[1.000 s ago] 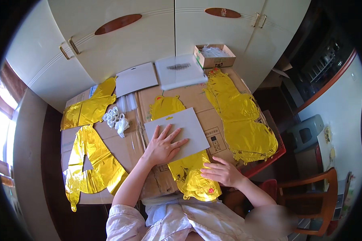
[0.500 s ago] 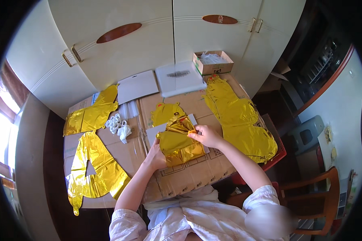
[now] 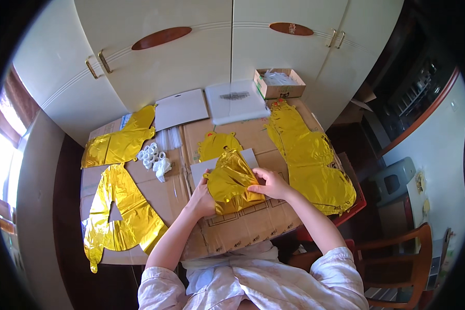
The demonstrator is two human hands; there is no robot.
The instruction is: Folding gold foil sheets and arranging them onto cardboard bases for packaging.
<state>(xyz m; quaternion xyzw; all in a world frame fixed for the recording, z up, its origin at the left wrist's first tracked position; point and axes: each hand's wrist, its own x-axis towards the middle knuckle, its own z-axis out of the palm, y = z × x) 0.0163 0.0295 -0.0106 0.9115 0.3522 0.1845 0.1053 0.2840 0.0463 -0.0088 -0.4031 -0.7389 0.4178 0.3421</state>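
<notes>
A gold foil balloon (image 3: pixel 230 181), partly folded, lies over a white card (image 3: pixel 249 157) in front of me. My left hand (image 3: pixel 204 199) grips its left edge together with the card, thumb on top and the other fingers mostly hidden beneath. At the right edge, my right hand (image 3: pixel 271 185) pinches the folded foil between thumb and fingers. Just behind the card lies another flat gold foil piece (image 3: pixel 217 143), partly covered by it.
Cardboard (image 3: pixel 253 222) covers the table. At left lie an A-shaped gold balloon (image 3: pixel 134 222) and another foil balloon (image 3: pixel 113 147); more foil (image 3: pixel 315 165) is stacked at right. White rolls (image 3: pixel 150 155), clear straws (image 3: pixel 169 138), white sheets (image 3: pixel 182 109), plastic bags (image 3: pixel 235 108) and a box (image 3: pixel 281 90) stand farther back.
The foil's raised, crumpled upper part has been laid flatter across the card. My right hand has moved slightly right and down along the fold; my left keeps its grip. The view shifted a little.
</notes>
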